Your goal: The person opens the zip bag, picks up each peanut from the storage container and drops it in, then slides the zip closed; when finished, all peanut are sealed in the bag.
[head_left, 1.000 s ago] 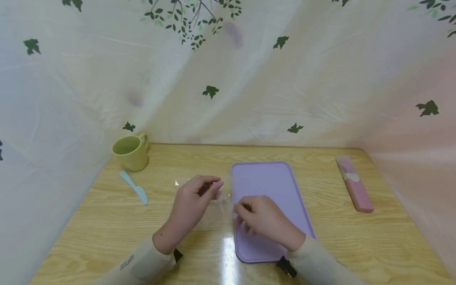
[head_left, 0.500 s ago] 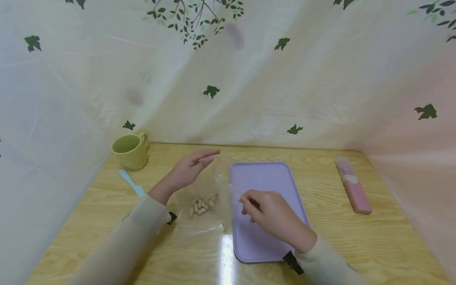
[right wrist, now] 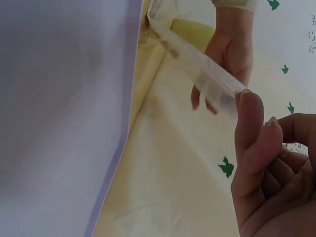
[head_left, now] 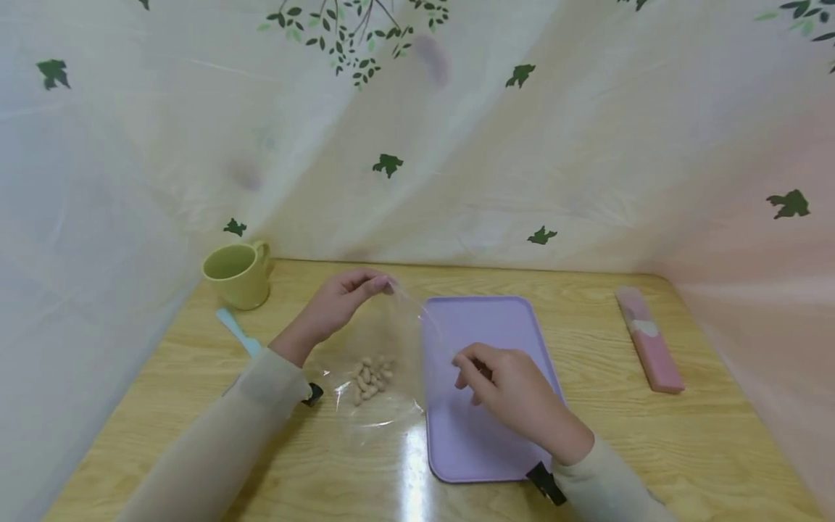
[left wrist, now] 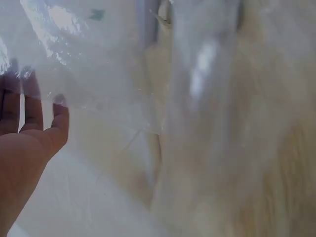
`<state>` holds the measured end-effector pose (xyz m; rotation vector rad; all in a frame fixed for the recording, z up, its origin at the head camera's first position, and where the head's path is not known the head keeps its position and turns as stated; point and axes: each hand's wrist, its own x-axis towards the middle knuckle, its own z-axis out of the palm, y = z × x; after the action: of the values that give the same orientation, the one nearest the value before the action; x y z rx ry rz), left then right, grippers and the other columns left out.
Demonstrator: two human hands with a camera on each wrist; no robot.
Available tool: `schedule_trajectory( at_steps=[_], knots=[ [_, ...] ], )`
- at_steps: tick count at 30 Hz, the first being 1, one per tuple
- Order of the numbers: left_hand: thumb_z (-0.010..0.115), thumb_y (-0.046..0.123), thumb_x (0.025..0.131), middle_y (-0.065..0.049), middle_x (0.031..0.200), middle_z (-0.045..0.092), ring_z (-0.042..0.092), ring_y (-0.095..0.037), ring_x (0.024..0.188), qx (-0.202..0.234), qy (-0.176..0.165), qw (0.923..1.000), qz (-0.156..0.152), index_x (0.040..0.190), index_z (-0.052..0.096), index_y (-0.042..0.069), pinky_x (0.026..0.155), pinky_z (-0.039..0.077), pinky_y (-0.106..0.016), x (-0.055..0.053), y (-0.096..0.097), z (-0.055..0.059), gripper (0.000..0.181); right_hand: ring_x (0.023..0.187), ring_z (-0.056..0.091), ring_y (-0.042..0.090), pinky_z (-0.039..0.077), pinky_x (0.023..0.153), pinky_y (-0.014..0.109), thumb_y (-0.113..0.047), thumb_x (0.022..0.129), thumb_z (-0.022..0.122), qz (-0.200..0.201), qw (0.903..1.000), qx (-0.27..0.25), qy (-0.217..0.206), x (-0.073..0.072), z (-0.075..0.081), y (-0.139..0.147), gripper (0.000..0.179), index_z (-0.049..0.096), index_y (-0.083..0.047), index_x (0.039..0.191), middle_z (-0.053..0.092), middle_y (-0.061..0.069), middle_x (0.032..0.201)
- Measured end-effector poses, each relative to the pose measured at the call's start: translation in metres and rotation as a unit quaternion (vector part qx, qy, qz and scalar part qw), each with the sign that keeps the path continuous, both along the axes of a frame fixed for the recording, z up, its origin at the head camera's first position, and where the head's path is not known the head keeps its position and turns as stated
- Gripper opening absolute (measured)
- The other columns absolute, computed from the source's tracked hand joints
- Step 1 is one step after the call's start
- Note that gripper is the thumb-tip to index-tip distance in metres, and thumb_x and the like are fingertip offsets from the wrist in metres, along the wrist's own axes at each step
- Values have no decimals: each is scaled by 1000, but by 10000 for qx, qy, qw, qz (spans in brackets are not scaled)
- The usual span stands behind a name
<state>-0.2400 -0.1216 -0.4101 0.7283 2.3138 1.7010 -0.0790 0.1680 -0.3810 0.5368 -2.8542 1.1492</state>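
Note:
A clear plastic bag (head_left: pixel 407 362) stands spread between both hands, with several pale, shelled-peanut-like pieces (head_left: pixel 370 378) low inside it. At the bag's upper left, my left hand (head_left: pixel 342 301) pinches the film between thumb and forefinger; its other fingers (left wrist: pixel 33 106) appear loosely extended through the plastic. My right hand (head_left: pixel 515 388) is over a lilac tray (head_left: pixel 483 319). In the right wrist view, the thumb and forefinger of this right hand (right wrist: pixel 276 163) pinch the bag's edge (right wrist: pixel 207 61). The bag's mouth is stretched between the hands.
A green mug (head_left: pixel 238 275) stands at the back left, with a pale blue plastic knife (head_left: pixel 238 332) in front, partly hidden by the left sleeve. On the right lies a pink case (head_left: pixel 652 348). A patterned cloth (head_left: pixel 457 181) hangs behind the wooden table (head_left: pixel 626 449).
The left hand has moved up and left, then its thumb and forefinger have closed on the film. The right hand has shifted slightly right. The bag has widened, exposing the pale pieces.

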Motion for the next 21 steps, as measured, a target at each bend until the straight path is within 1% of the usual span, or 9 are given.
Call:
schedule_trajectory(
  at_steps=[3, 6, 11, 13, 16, 18, 21],
  knots=[
    [58, 33, 112, 6, 112, 76, 69, -12, 120, 266, 39, 9995, 182, 121, 74, 7, 120, 50, -48, 3, -6, 0, 32, 63, 63, -3, 52, 54, 22, -26, 112, 59, -77, 9999, -106, 49, -1, 1, 3, 21, 75, -15, 106, 76, -7, 83],
    [56, 31, 113, 9, 108, 75, 70, -10, 115, 378, 201, 9989, 211, 119, 73, 4, 116, 53, -44, 8, -10, 1, 32, 63, 64, -2, 52, 53, 23, -25, 111, 60, -165, 9996, -172, 177, -3, 3, 5, 19, 75, -14, 104, 74, -8, 82],
    [56, 28, 113, 11, 104, 74, 70, -7, 108, 534, 577, 9967, 217, 119, 72, 4, 108, 56, -28, 20, -11, 8, 30, 63, 63, -1, 53, 55, 23, -24, 111, 60, -356, 9986, -158, 351, -3, 8, 10, 18, 73, -14, 104, 72, -8, 81],
    [55, 24, 113, 11, 104, 73, 70, -7, 106, 677, 746, 9947, 193, 119, 70, -1, 105, 56, -24, 24, -11, 10, 30, 63, 62, -1, 53, 55, 23, -24, 112, 60, -379, 9982, -164, 436, -4, 10, 11, 18, 73, -14, 103, 71, -7, 80],
    [55, 17, 113, 12, 102, 72, 68, -5, 103, 888, 981, 9910, 193, 116, 67, -8, 102, 57, -23, 28, -10, 8, 28, 62, 62, -1, 53, 54, 23, -21, 111, 60, -345, 9976, -247, 545, -4, 9, 11, 18, 71, -12, 101, 69, -6, 78],
    [55, 14, 113, 13, 100, 71, 68, -4, 101, 991, 1105, 9887, 210, 113, 66, -10, 100, 57, -22, 31, -9, 5, 27, 62, 61, -1, 53, 53, 22, -19, 111, 60, -313, 9972, -345, 582, -4, 8, 10, 17, 71, -11, 99, 68, -5, 76],
    [55, 13, 113, 14, 99, 70, 67, -3, 100, 1025, 1190, 9873, 240, 109, 66, -8, 99, 56, -21, 36, -8, 5, 24, 61, 61, -1, 54, 53, 22, -18, 111, 60, -283, 9967, -487, 583, -4, 4, 11, 17, 70, -10, 99, 67, -4, 74]
  ],
)
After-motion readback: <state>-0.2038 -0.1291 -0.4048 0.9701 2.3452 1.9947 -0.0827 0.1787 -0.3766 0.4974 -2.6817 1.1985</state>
